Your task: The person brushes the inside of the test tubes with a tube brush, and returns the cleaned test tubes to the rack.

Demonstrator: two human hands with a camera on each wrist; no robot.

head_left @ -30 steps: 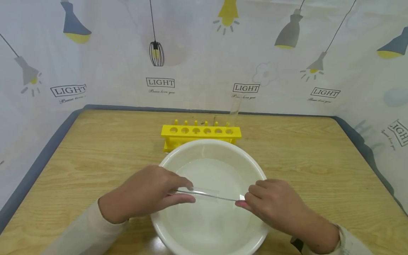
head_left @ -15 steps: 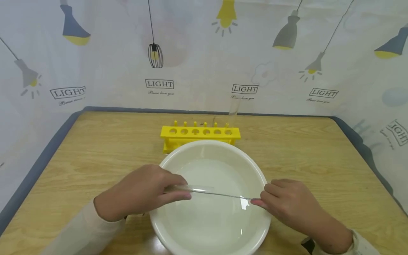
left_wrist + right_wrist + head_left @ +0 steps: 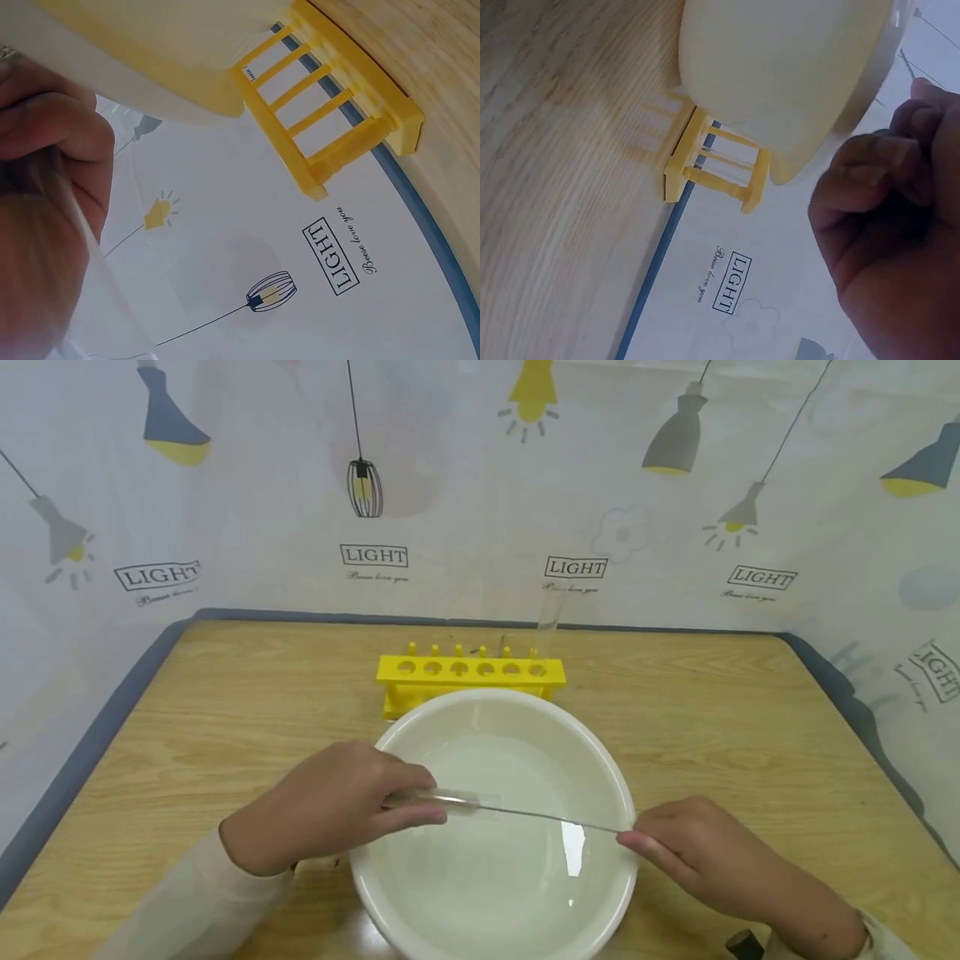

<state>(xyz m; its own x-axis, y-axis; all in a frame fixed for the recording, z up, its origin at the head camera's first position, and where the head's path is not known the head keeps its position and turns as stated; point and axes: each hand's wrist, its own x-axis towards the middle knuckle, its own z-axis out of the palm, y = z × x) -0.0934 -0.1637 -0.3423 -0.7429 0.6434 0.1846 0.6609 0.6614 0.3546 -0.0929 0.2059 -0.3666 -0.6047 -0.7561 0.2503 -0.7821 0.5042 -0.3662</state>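
Observation:
In the head view my left hand (image 3: 337, 806) grips a clear test tube (image 3: 489, 800) lying nearly level above the white basin (image 3: 495, 893). A test tube brush runs into the tube's mouth; its thin twisted wire (image 3: 551, 817) slants down to the right. My right hand (image 3: 712, 856) pinches the wire's outer end at the basin's right rim. A pale part of the brush shows inside the tube near the left fingertips. The left wrist view has the tube's clear wall running past my curled fingers (image 3: 67, 135). Wire (image 3: 908, 64) sticks out beyond my right fingertips in the right wrist view.
Behind the basin stands a yellow test tube rack (image 3: 471, 670). Another clear tube (image 3: 550, 614) stands upright at its right end. Light reflects off water inside the basin. A printed curtain (image 3: 480, 485) closes off the back and sides of the wooden table (image 3: 712, 718).
My right hand has moved right, from over the basin to its right rim, drawing more wire out of the tube. My left hand, still gripping the tube, has shifted slightly left.

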